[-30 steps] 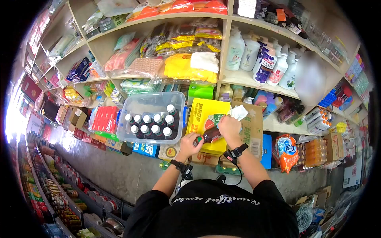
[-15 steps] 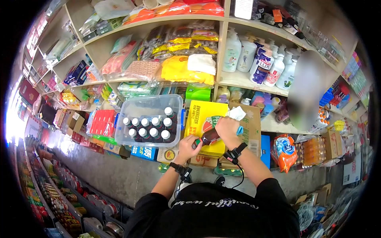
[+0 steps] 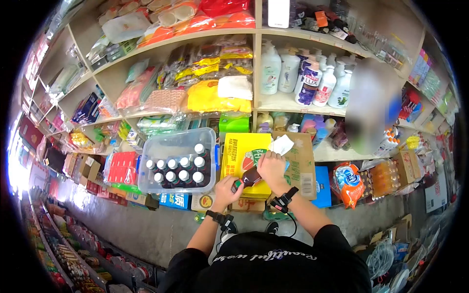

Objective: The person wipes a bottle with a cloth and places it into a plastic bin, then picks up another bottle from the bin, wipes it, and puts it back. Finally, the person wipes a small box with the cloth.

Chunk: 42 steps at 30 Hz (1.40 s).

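A dark brown bottle [image 3: 251,177] lies tilted between my two hands, low over a yellow carton [image 3: 232,158]. My left hand [image 3: 228,191] is closed around its near-left end, where a green patch shows by the fingers. On the other end, my right hand [image 3: 272,170] is wrapped over the bottle, hiding that part of it. A small light-blue piece [image 3: 287,166] peeks out beside the right hand. Just beyond that hand, a crumpled white tissue [image 3: 281,145] rests on the boxes. To the left, a clear plastic bin [image 3: 146,185] holds several dark bottles with white caps [image 3: 183,175].
A brown cardboard box [image 3: 304,161] adjoins the yellow carton on the right. Shelves behind carry pump bottles [image 3: 309,85] and bagged goods [image 3: 207,95]. An orange detergent bag [image 3: 349,183] stands at right. Goods racks [image 3: 73,244] line the lower left.
The camera view has shifted, so the shelves and bin appear lower and further left. Both hands still grip the bottle; the right hand has turned, covering more of the bottle, and less of the light-blue piece shows.
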{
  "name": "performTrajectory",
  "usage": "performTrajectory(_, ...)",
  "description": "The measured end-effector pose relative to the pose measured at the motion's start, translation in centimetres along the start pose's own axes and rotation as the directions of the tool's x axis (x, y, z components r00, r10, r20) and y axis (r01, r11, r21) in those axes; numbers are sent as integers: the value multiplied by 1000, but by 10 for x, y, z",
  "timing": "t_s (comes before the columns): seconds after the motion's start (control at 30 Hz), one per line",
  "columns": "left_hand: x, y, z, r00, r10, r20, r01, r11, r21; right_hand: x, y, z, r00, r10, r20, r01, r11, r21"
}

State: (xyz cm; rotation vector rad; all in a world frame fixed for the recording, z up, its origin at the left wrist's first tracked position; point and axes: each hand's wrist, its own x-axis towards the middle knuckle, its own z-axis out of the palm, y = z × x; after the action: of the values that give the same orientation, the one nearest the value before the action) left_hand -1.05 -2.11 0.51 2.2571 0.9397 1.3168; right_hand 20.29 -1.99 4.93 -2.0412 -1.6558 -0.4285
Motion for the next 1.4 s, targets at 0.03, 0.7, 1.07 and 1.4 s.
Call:
performTrajectory(0.03, -2, -1, -2, 1000, -10, 2, 10, 1000, 4, -4, -2, 0, 999, -24, -35, 25, 999, 26)
performTrajectory(0.7, -1, 0, 1, 1000, 10, -13, -10, 1000, -14, -32, 6, -29, 824, -552, -126, 526, 665, 531)
performTrajectory(1.07, -2, 1, 0, 999, -31, 14, 31, 999, 7, -16, -20, -4, 870, -488, -66, 475, 797, 373)
performTrajectory(1.4, -2, 3, -2, 998, -28, 62, 30, 999, -32, -11, 0, -11, 832, -547, -88, 529, 737, 421)
